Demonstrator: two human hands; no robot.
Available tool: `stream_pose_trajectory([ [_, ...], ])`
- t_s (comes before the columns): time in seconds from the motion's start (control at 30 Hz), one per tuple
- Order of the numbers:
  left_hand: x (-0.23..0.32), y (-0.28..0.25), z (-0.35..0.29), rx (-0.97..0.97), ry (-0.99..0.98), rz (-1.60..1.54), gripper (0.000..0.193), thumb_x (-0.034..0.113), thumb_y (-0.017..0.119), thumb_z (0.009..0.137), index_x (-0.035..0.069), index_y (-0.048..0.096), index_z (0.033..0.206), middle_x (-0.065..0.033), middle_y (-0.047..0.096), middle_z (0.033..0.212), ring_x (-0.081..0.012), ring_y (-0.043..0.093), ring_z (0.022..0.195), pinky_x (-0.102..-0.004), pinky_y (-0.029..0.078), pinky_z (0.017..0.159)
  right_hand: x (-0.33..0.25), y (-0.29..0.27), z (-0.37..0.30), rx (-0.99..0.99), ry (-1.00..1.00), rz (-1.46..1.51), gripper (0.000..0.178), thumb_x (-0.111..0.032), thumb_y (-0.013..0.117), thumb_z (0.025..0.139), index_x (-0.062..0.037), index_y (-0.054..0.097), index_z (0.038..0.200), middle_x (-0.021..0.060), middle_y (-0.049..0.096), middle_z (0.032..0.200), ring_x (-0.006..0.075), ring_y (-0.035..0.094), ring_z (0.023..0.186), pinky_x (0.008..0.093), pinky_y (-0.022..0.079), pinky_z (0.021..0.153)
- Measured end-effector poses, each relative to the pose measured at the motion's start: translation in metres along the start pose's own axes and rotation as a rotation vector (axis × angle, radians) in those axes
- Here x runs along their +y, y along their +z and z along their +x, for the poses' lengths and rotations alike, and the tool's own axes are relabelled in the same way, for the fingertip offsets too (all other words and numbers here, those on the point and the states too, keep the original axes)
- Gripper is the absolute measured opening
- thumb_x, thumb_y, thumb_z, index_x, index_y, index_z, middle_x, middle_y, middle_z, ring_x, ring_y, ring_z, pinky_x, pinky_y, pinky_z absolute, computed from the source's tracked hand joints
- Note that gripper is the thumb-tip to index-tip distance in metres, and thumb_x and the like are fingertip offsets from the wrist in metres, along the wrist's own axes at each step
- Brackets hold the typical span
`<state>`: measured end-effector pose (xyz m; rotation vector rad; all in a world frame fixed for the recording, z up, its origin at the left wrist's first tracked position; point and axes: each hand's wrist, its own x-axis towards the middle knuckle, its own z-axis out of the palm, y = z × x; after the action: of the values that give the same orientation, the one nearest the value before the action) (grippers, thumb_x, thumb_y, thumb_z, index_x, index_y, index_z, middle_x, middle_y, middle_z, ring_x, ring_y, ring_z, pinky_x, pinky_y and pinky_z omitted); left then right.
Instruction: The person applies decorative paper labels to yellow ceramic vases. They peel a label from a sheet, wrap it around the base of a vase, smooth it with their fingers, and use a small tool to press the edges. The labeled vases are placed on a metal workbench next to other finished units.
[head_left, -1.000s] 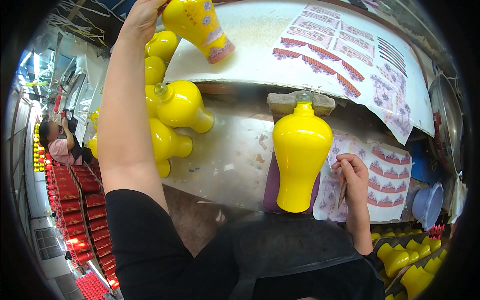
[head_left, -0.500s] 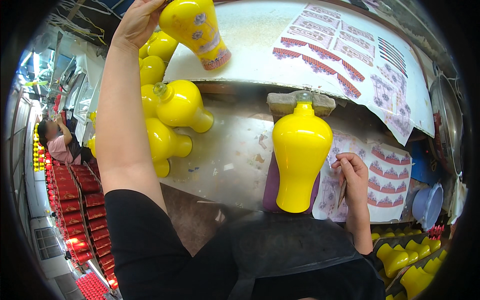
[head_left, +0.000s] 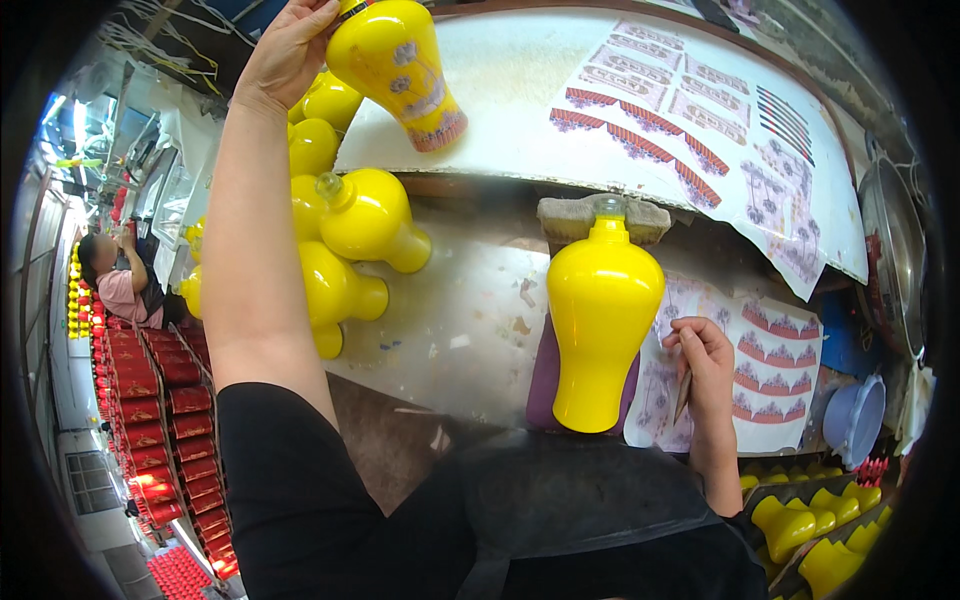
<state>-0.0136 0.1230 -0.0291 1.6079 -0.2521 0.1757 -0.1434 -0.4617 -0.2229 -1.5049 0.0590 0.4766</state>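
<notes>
My left hand (head_left: 285, 50) is raised high at the top left and grips a yellow vase with printed decals (head_left: 395, 70) by its neck, its base pointing down-right. A plain yellow vase (head_left: 600, 315) lies on a purple pad (head_left: 540, 385) in front of me, neck against a foam block (head_left: 560, 220). My right hand (head_left: 705, 360) rests on a decal sheet (head_left: 775, 360) to the right of that vase and holds a small flat tool (head_left: 683, 395).
Several plain yellow vases (head_left: 345, 245) lie piled at the left of the bench. A curved white board (head_left: 600, 100) above carries decal sheets. A blue bowl (head_left: 855, 420) sits far right, more yellow vases (head_left: 810, 530) below it. Another person (head_left: 120, 285) works at far left near red boxes (head_left: 150, 400).
My left hand has swung the decorated vase leftward, closer to the pile of vases. My right hand has barely moved.
</notes>
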Motion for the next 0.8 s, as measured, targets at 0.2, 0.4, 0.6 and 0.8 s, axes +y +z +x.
stream_pose_trajectory([
  [0.2, 0.003, 0.006, 0.000, -0.019, 0.004, -0.028, 0.016, 0.014, 0.056, 0.109, 0.013, 0.063, 0.123, -0.0148, 0.060, 0.144, -0.0265, 0.061, 0.130, -0.0372, 0.047, 0.115, 0.001, 0.000, 0.000, -0.009, -0.008, 0.015, 0.016, -0.012, 0.061, 0.103, -0.0016, 0.072, 0.110, 0.0044, 0.073, 0.089, 0.0015, 0.049, 0.065, 0.0178, 0.039, 0.062],
  [0.4, 0.004, 0.012, -0.002, 0.012, 0.007, -0.026, 0.015, 0.014, 0.057, 0.108, 0.013, 0.064, 0.122, -0.0149, 0.062, 0.143, -0.0260, 0.061, 0.130, -0.0372, 0.047, 0.115, 0.007, -0.002, 0.002, -0.006, -0.043, 0.019, 0.017, -0.012, 0.059, 0.104, -0.0013, 0.071, 0.110, 0.0059, 0.073, 0.089, 0.0010, 0.048, 0.057, 0.0164, 0.038, 0.055],
  [0.6, 0.009, 0.019, -0.003, -0.004, 0.034, 0.030, 0.017, 0.014, 0.061, 0.106, 0.012, 0.066, 0.122, -0.0143, 0.064, 0.140, -0.0243, 0.064, 0.127, -0.0363, 0.048, 0.114, 0.011, -0.005, 0.003, -0.005, -0.064, 0.016, 0.017, -0.012, 0.057, 0.105, -0.0011, 0.070, 0.110, 0.0063, 0.073, 0.089, 0.0007, 0.047, 0.053, 0.0156, 0.037, 0.051],
  [0.8, 0.006, 0.047, -0.007, 0.260, 0.132, 0.352, 0.018, 0.015, 0.072, 0.101, 0.010, 0.073, 0.118, -0.0115, 0.075, 0.122, -0.0227, 0.069, 0.118, -0.0341, 0.050, 0.110, 0.012, -0.006, 0.003, 0.002, -0.064, 0.011, 0.017, -0.012, 0.058, 0.105, -0.0013, 0.070, 0.110, 0.0065, 0.073, 0.089, 0.0014, 0.047, 0.052, 0.0158, 0.036, 0.051],
])
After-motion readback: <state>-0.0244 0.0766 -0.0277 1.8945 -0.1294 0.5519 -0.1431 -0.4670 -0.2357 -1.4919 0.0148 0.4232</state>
